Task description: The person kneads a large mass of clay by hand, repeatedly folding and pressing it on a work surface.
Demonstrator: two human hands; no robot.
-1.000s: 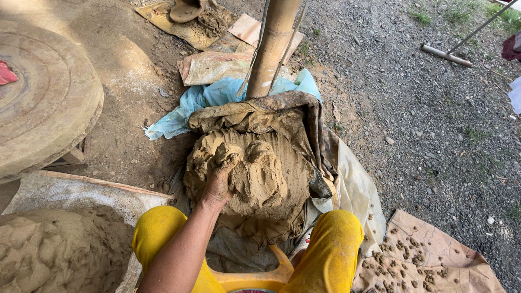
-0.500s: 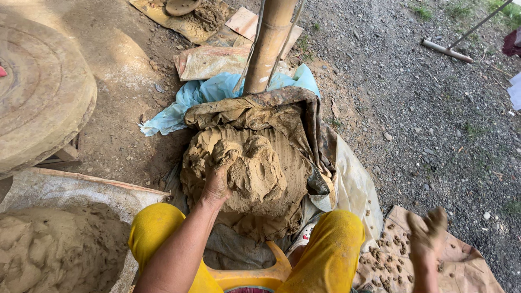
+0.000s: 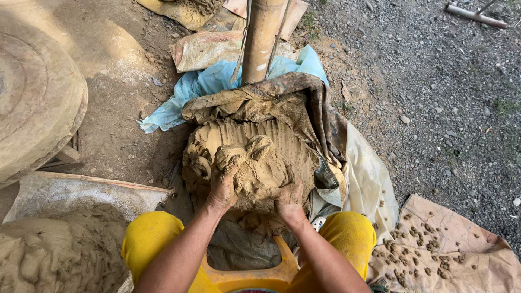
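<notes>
fingers of both hands are sunk into the near side of 1 big clay mound (image 3: 255,163), so whether they are spread or curled inside it cannot be told; they press on the clay rather than close round any piece. the left hand (image 3: 222,190) grips under a torn lump at the mound's left front, and the right hand (image 3: 287,201) presses the lower right front edge, both coated in wet clay. the mound sits on a muddy cloth (image 3: 282,103) spread over the ground, right in front of the person's 2 yellow-clad knees (image 3: 146,236) and a yellow plastic stool (image 3: 255,276).

judging from this grip, kneading would go best by pushing with the heels of the palms, folding the torn lump back onto the mass and keeping both hands low, so the clay stays on the cloth and off the grit.

behind the mound stands 1 bamboo post (image 3: 263,38), with a light blue plastic sheet (image 3: 211,87) bunched at its foot. at the far left lies 1 round stone wheel (image 3: 32,108). at the near left corner a sack (image 3: 81,192) holds a 2nd heap of clay (image 3: 49,255). at the near right corner a flattened piece of cardboard (image 3: 461,239) carries many small clay pellets (image 3: 418,249), too many to count surely. gravel ground (image 3: 445,97) fills the right side, with 1 pipe (image 3: 477,15) at the far right edge.
</notes>
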